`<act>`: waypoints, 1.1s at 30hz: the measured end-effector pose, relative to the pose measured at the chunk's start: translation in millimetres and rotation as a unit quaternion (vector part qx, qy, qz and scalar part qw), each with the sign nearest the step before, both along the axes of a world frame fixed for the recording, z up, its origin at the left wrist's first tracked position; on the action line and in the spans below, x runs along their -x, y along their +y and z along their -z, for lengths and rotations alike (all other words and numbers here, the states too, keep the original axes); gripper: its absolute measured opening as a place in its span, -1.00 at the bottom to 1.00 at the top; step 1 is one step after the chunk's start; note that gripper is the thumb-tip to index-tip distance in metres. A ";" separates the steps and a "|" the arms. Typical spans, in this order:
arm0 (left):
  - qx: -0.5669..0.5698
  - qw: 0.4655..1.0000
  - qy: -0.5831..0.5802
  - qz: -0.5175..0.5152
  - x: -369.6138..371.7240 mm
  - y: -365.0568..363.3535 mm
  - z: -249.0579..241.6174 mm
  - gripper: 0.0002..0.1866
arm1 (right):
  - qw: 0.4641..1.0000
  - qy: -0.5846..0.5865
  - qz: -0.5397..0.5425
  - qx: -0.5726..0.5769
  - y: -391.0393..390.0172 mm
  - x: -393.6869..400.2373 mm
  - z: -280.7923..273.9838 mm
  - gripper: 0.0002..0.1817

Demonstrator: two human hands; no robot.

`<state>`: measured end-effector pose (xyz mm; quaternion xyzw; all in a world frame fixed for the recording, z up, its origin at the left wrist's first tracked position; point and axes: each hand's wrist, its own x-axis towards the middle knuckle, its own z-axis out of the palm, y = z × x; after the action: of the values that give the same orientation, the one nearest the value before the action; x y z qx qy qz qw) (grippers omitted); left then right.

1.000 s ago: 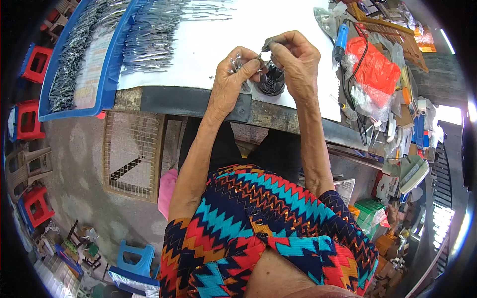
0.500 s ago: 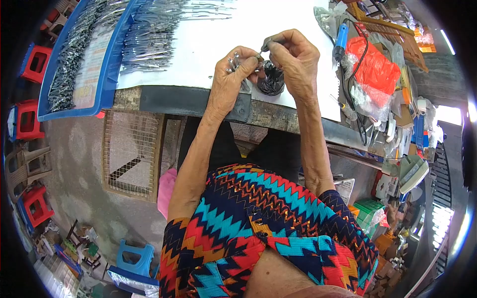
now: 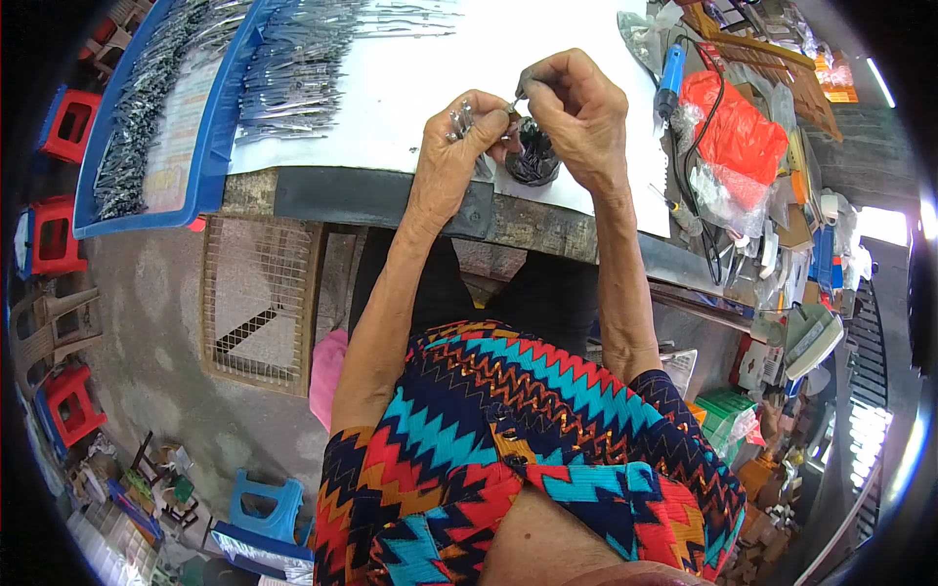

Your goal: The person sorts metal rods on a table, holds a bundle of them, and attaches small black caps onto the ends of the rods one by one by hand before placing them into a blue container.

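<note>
My left hand (image 3: pixel 457 146) is closed around several slim silver metal pieces (image 3: pixel 461 119) whose ends stick out between the fingers. Thumb and forefinger of my right hand (image 3: pixel 584 117) pinch the tip of a small thin metal part, right beside the left fingertips. What kind of part it is, I cannot make out. Just below both hands stands a small round container (image 3: pixel 532 161) with black plastic in it, on the white sheet (image 3: pixel 420 78) covering the table. Rows of slim silver metal tools (image 3: pixel 293 78) lie on that sheet to the left.
A blue tray (image 3: pixel 210 161) full of similar metal tools overhangs the table's left edge. On the right lie a blue-handled corded tool (image 3: pixel 670 78), a red plastic bag (image 3: pixel 733 127) and clutter. Red stools (image 3: pixel 68 234) and a blue stool (image 3: pixel 266 508) stand on the floor.
My right hand has shifted slightly right and opened a small gap from the left fingertips, with its wrist moving the same way. The left hand is nearly still.
</note>
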<state>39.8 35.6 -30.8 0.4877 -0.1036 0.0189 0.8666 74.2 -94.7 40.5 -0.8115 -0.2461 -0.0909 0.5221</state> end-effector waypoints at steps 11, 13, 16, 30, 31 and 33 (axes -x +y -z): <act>0.007 1.000 0.005 -0.012 1.2 -2.1 -1.4 -0.77 | 0.998 0.059 0.012 -0.009 -2.3 2.1 -1.1 -0.95; 0.017 1.000 0.007 -0.005 0.5 -1.7 -1.0 -0.77 | 0.999 0.049 0.007 -0.020 -2.1 1.8 -0.2 -0.95; 0.025 1.000 0.010 0.002 0.3 -0.6 -1.5 -0.78 | 0.999 0.050 0.010 -0.014 -1.9 2.3 -1.1 -0.95; 0.114 0.993 0.028 0.031 -1.1 4.6 1.9 -0.80 | 0.999 -0.032 -0.010 0.014 4.5 10.2 -2.2 -0.98; 0.120 0.992 0.029 0.032 -1.2 4.8 1.7 -0.80 | 0.999 -0.040 -0.017 0.024 4.7 10.2 -2.8 -0.98; 0.133 0.990 0.033 0.034 -1.1 5.2 1.4 -0.80 | 0.998 -0.050 -0.025 0.034 4.9 9.7 -2.2 -0.97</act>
<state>40.9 40.7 -32.2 0.3645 -0.0880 -0.0128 0.9269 64.5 -89.8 42.7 -0.8165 -0.2954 -0.1098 0.4838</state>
